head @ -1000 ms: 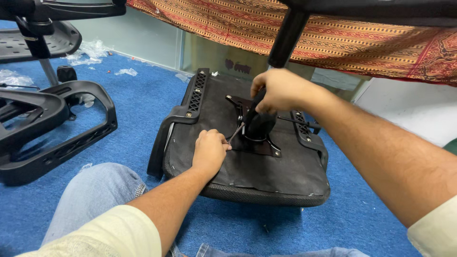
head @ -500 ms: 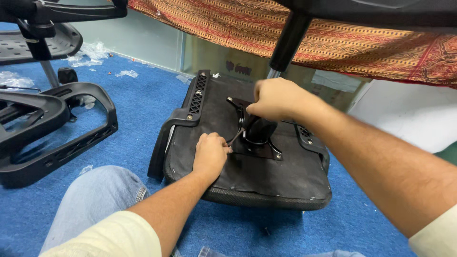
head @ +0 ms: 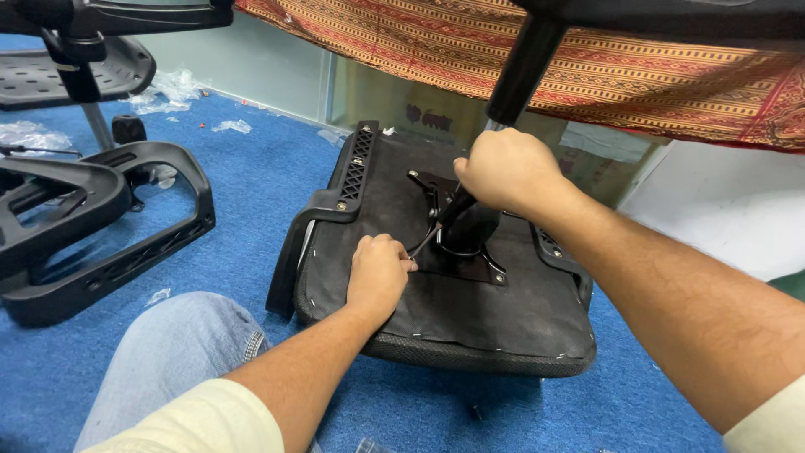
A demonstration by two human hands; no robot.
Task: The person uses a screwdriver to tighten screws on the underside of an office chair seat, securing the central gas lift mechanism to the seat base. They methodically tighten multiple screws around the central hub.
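Blue carpet (head: 251, 210) spreads under us, littered with plastic scraps beside a striped cloth (head: 637, 75). Our upturned seat (head: 470, 310) lies there; our left hand (head: 379, 275) pinches a thin lever (head: 426, 240), our right hand (head: 507, 170) clenches the black column (head: 521, 71).

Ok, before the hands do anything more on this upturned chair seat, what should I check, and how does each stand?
1. Right hand grips the black post on the mounting plate: ok.
2. Left hand holds a thin tool at the plate: ok.
3. Tool seated on a bolt: cannot tell, tip hidden.
4. Chair seat lies flat, underside up, on the blue carpet: ok.
5. Plate bolts tight: cannot tell.
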